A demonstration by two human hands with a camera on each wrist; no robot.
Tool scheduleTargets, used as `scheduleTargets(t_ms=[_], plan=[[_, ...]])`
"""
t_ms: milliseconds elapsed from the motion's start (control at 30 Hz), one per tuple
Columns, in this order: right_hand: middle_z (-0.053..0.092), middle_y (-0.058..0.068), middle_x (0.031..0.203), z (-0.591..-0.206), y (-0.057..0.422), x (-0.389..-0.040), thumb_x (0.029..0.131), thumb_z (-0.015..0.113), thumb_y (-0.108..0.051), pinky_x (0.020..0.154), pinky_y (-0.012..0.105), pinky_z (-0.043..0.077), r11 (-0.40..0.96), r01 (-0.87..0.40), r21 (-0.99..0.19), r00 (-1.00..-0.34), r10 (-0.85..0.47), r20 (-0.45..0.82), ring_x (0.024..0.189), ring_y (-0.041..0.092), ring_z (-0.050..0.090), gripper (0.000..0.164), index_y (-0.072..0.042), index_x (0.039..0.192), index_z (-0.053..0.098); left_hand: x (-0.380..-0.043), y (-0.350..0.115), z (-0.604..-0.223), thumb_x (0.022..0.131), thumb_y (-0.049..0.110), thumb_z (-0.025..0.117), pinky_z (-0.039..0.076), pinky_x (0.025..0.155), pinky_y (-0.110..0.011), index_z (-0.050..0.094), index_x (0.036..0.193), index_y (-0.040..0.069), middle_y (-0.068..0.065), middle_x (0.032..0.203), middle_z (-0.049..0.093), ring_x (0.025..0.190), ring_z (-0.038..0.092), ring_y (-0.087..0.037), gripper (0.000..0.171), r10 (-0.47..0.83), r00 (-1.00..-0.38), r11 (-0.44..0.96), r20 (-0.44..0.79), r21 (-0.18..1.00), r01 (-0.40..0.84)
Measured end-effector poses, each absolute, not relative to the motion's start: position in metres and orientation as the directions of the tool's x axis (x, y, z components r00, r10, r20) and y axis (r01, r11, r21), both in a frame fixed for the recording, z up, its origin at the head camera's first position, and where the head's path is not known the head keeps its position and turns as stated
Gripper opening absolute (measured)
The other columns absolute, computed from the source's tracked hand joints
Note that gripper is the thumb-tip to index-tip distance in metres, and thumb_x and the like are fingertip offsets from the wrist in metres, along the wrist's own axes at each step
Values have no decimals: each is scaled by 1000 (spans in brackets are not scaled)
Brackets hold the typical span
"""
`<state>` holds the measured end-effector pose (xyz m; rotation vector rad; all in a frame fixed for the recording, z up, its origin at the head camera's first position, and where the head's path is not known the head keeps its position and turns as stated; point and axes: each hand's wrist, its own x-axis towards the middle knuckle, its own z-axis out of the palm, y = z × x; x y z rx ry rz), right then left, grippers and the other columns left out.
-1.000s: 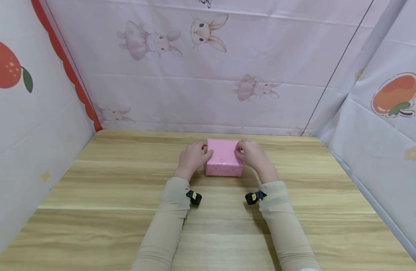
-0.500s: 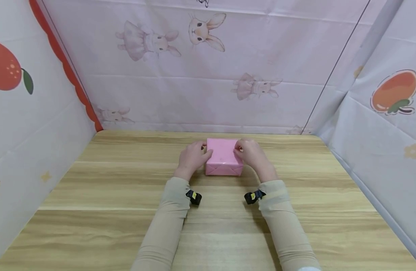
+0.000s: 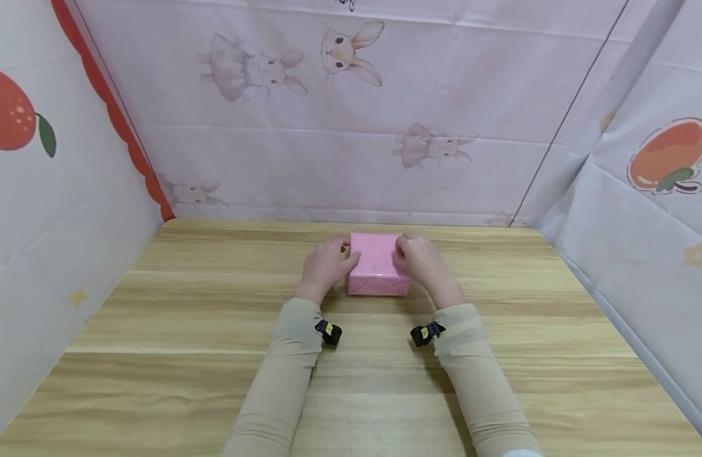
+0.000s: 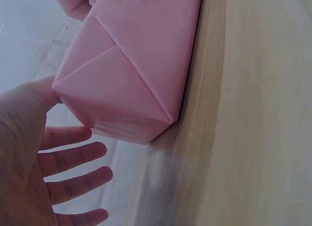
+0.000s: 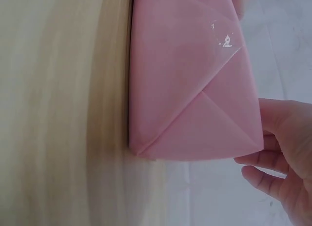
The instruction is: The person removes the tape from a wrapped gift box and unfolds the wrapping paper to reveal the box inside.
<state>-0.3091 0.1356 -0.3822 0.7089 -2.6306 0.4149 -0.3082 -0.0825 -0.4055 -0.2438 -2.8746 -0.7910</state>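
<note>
A small box wrapped in glossy pink paper (image 3: 375, 254) sits on the wooden table, its folded end flaps facing me. My left hand (image 3: 324, 266) steadies its left side, with the thumb on the top edge. In the left wrist view the fingers (image 4: 73, 157) of that hand are spread and fairly straight beside the box. My right hand (image 3: 422, 261) is at the top right edge, thumb and fingertips drawn together against the paper. What exactly those tips pinch is hidden. The right wrist view shows the right hand's fingers (image 5: 265, 181) bent behind the box's corner.
The wooden table (image 3: 185, 355) spreads around the box. A pale cloth wall with rabbit prints (image 3: 305, 171) rises close behind it, and cloth walls with fruit prints (image 3: 659, 222) stand on both sides. Black wrist cameras (image 3: 329, 334) are strapped to both sleeves.
My right hand has shifted slightly left, farther over the top of the box, its fingers more tucked in. The left hand and the box stay almost in place.
</note>
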Motion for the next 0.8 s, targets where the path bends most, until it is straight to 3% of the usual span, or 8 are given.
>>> scheduleTargets(t_ms=[367,567,800], plan=[[64,15,82,-385,139,-312,86,60,-4,72,39,54,858,-442,-261,-858,-319,402,77,27,59,8,2,82,64,-309,-82,-406,92,49,55,53,91,-43,60,130,17,-4,124,67,113,64,-24,50,109,-978,834,178,519,187],[58,11,80,-385,147,-314,87,59,-4,68,36,47,852,-364,-375,-912,-246,327,75,24,51,7,-1,81,59,-309,-81,-407,92,50,55,53,91,-43,59,131,17,-4,124,67,113,63,-24,51,103,-979,830,174,527,181],[58,13,74,-389,166,-322,84,57,0,60,31,44,815,-356,-458,-917,-211,338,68,22,51,5,2,80,58,-308,-81,-406,93,49,55,53,91,-43,60,131,17,-4,124,67,113,64,-23,50,104,-980,830,170,528,180]])
